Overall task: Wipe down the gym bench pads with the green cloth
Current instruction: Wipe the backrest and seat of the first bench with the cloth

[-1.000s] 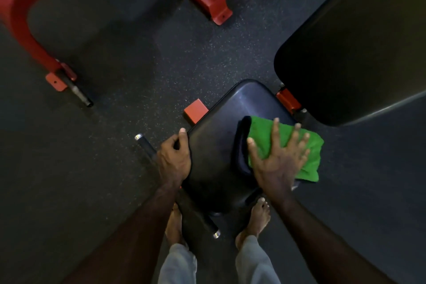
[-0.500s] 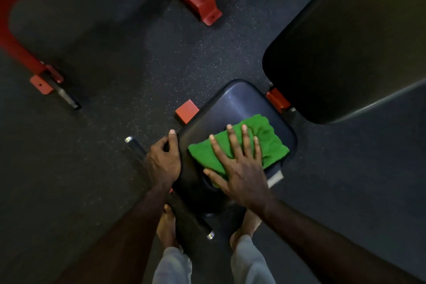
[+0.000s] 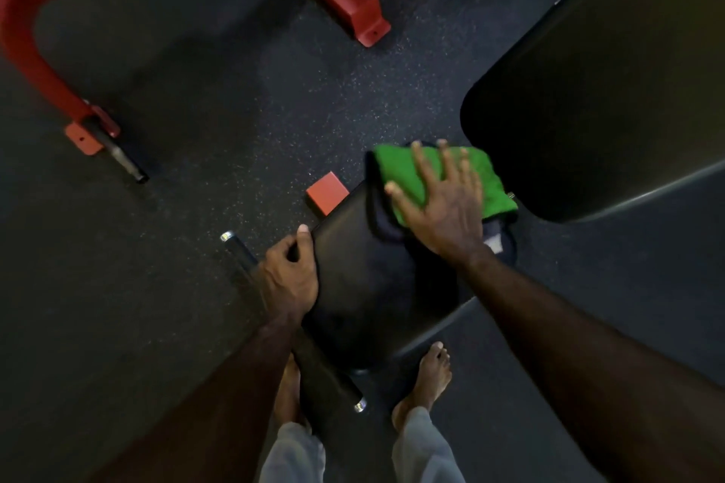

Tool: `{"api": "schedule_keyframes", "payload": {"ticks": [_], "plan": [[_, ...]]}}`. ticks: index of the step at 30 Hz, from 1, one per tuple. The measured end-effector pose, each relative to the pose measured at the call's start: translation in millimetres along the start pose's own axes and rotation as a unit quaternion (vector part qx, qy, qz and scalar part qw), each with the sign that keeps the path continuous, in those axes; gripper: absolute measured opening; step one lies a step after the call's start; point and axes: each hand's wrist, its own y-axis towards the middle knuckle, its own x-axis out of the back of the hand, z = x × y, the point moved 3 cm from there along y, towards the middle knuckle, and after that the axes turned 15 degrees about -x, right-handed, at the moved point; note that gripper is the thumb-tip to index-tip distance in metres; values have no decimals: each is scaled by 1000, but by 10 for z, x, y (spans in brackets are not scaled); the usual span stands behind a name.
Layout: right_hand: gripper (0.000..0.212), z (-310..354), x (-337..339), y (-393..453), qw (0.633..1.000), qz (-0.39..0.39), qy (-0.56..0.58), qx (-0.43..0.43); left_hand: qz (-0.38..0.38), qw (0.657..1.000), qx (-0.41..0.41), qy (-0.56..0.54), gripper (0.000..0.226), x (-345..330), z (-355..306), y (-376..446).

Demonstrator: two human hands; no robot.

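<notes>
Pressure from the flat, spread right hand point(image 3: 443, 204) should drag the green cloth point(image 3: 490, 184) evenly over the seat pad point(image 3: 353, 247), while the left hand point(image 3: 288, 278) grips its edge.

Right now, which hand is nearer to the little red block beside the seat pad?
Left. The left hand grips the seat pad edge just below the red block; the right hand presses the green cloth farther right.
</notes>
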Motion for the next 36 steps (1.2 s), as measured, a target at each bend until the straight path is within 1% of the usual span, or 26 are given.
{"api": "schedule_keyframes", "payload": {"ticks": [1, 2, 4, 6, 7, 8, 10, 11, 12, 15, 16, 17, 19, 20, 21, 22, 23, 25, 26, 27, 29, 30, 31, 34, 35, 36], "plan": [[81, 66, -18, 20, 997, 9, 20, -77, -2, 1000, 2, 5, 54, 8, -1, -3], [79, 186, -37, -25, 997, 11, 11, -79, -6, 1000, -3, 8, 53, 12, 3, 2], [75, 377, -64, -182, 991, -2, -50, 121, -6, 1000, -5, 8, 53, 25, -9, 3], [76, 284, -26, -80, 951, 22, -84, 297, -1, 1000, 1, 12, 53, 29, -35, 0], [77, 225, -7, 69, 952, 25, -80, 294, -2, 1000, -1, 17, 53, 30, -31, 4], [78, 177, 13, 225, 971, 18, -65, 228, -4, 1000, -6, 21, 54, 32, -29, 2], [78, 153, -6, 364, 1000, 15, 1, 8, -8, 1000, -7, 19, 55, 36, -14, -7], [77, 228, -13, 318, 999, 8, 4, -35, -10, 1000, -7, 18, 55, 35, -6, -3], [75, 316, -23, 224, 1000, 2, -13, -7, -12, 1000, -8, 17, 56, 28, 8, 0], [70, 290, -20, 38, 958, 10, -71, 278, -9, 1000, -17, 11, 59, 18, 0, 15], [70, 223, 8, 143, 951, 16, -65, 302, -6, 1000, -22, 13, 60, 21, 4, 18], [70, 187, 37, 275, 963, 3, -52, 263, -5, 1000, -27, 15, 60, 16, 15, 24], [71, 173, 48, 444, 999, -8, 4, 44, -4, 1000, -30, 6, 58, 16, 11, 20], [71, 242, 24, 436, 999, 1, 12, -42, -4, 1000, -28, 5, 57, 16, 5, 16], [70, 339, 14, 371, 998, 7, 2, -64, -5, 1000, -25, 5, 56, 10, 6, 14], [69, 418, -10, 263, 1000, 0, -14, -12, -5, 1000, -23, 4, 55, 3, 15, 8], [67, 447, -22, 129, 995, -7, -29, 95, -6, 1000, -22, 3, 54, -3, 22, 11], [68, 269, -25, 2, 953, 8, -60, 297, -6, 1000, -18, 4, 54, -1, 8, 16], [70, 150, -19, 43, 950, 5, -52, 306, -7, 1000, -15, 9, 54, 5, 6, 14], [71, 55, -7, 101, 969, -13, -33, 245, -8, 1000, -15, 12, 54, 8, -5, 11], [71, -34, -1, 54, 999, -35, 27, -2, -8, 1000, -11, 11, 53, 15, -23, -1], [71, 24, -12, -63, 997, -35, 28, -65, -8, 1000, -11, 10, 53, 20, -27, -6], [71, 82, -22, -213, 998, -34, 9, -54, -6, 1000, -14, 10, 53, 20, -33, -5], [73, -65, -81, -539, 982, 0, -55, 181, -7, 1000, -17, 10, 54, 19, -42, -1], [74, -199, -48, -511, 980, -2, -57, 191, -9, 1000, -14, 6, 54, 18, -51, -3], [75, -311, -30, -480, 988, -19, -48, 144, -8, 1000, -11, 6, 54, 22, -43, -7]]}}
